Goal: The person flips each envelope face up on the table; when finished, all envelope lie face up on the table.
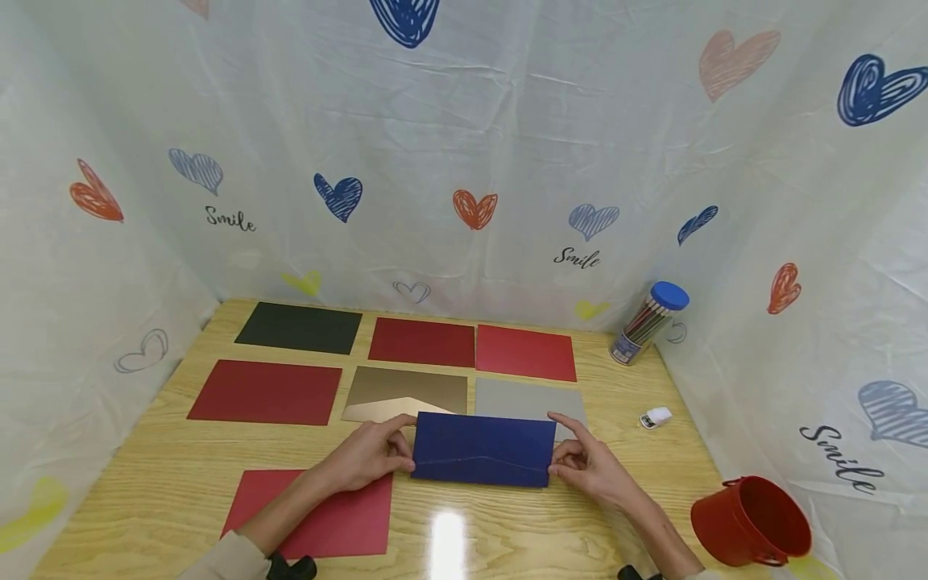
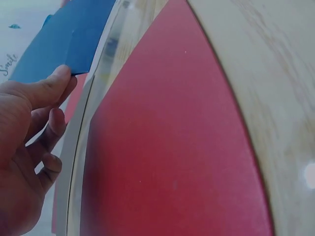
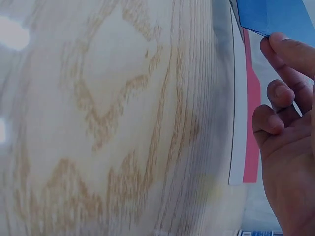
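At the left of the frame, on the pale wood-grain tabletop [image 1: 138, 491], you have a flat dark-red paper rectangle [image 1: 264, 392], with a flat dark-green paper rectangle [image 1: 299, 328] above it and a flat pinkish-red paper rectangle [image 1: 355, 524] at lower left, under your left forearm. Your left hand [image 1: 370, 453] pinches the left edge of the dark-blue rectangular paper envelope [image 1: 482, 449], thumb and forefinger closed on it, the other fingers loosely bent. That envelope sits just below the frame's centre, partly covering a brown paper envelope with a pale pointed flap [image 1: 413, 387] and a flat grey paper rectangle [image 1: 532, 393]. Your right hand [image 1: 590, 467] pinches its right edge the same way. Farther right are a clear cylindrical jar with a blue lid [image 1: 648, 322], a small white plastic bottle [image 1: 656, 417] and, at lower right, a red round bucket [image 1: 732, 519].
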Available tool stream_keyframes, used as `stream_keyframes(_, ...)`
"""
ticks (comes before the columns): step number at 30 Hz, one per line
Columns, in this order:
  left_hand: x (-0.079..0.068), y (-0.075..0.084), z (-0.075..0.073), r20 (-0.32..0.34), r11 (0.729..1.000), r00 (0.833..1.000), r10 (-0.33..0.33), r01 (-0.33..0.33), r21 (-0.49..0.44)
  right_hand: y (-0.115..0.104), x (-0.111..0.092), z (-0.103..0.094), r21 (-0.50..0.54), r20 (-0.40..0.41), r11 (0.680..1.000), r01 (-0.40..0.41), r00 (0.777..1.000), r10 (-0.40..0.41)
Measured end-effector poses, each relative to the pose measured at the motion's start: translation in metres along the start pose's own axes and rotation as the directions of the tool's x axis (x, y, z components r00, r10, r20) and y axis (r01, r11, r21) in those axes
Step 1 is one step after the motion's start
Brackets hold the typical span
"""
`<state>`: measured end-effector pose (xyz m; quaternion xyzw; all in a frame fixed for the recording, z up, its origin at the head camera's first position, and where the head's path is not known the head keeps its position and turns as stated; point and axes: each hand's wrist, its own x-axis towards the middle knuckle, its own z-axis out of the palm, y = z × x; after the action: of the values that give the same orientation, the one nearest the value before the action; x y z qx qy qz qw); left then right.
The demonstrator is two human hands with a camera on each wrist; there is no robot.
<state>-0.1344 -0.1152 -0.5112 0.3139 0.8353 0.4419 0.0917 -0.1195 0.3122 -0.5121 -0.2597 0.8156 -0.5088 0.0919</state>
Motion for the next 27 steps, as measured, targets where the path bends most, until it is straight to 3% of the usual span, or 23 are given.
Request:
stream_keyframes(5,0.0018,0.0008,-0.0001,0.039,0.997,0.999,-0.038,0.04,-0.07,-0.0006,-0.0005,0.0015,0.005,0.008,0.999,-0.038,0.999,0.038)
stream_keyframes(9,0.0023,-0.0003,0.0005,0.045,0.995,0.999,-0.024,0.028,-0.091,-0.0014,-0.0006,0.0025,-0.023,0.006,0.998,-0.058,0.998,0.059)
stream_keyframes(17,0.0031,-0.0014,0.0016,0.063,0.999,0.998,-0.029,0.031,-0.031,0.0009,-0.001,0.0037,-0.029,0.019,0.995,-0.091,0.996,0.091)
stream_keyframes(27,0.0058,-0.0021,0.0074,0.007,0.995,0.999,-0.039,0.038,0.095,0.0032,0.0032,0.0063,-0.092,-0.028,0.979,-0.183,0.983,0.181)
